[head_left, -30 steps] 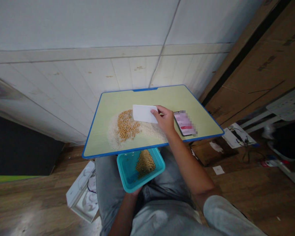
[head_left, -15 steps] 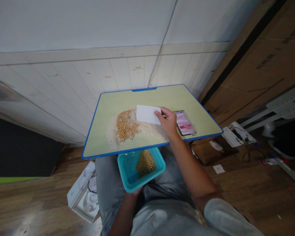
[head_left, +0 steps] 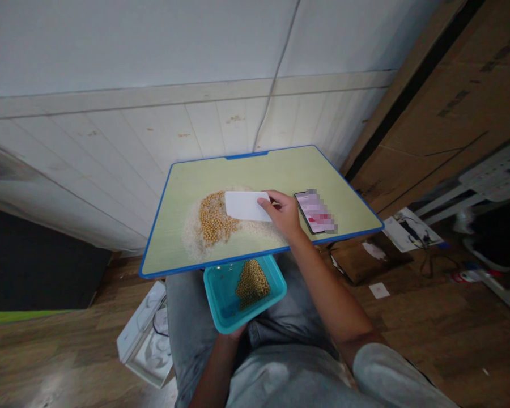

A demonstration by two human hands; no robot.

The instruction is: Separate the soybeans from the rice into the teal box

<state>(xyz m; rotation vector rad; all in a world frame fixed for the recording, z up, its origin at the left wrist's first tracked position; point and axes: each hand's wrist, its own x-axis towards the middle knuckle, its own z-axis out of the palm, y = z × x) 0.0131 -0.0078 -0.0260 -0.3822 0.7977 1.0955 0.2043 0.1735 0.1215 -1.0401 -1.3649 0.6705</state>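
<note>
My right hand [head_left: 283,211] pinches the right end of a white card [head_left: 245,205] above a green board [head_left: 276,170] with a blue edge. The card's left end covers part of a pile of yellow beans [head_left: 215,221], which lie among white grains [head_left: 191,232] spread on the board. Below the board's near edge, my left hand [head_left: 237,331] holds a teal tray [head_left: 217,303] from underneath; most of its fingers are hidden. More beans [head_left: 253,280] are heaped in the tray's right half.
A phone [head_left: 313,214] lies on the board, right of my right hand. The wall with a cable rises behind the board. Cardboard [head_left: 442,107] stands at the right, and an open white box [head_left: 147,340] is on the floor at the left.
My right hand has moved a little left and down with the card, which now overlaps the right part of the bean pile. The tray has stayed in place.
</note>
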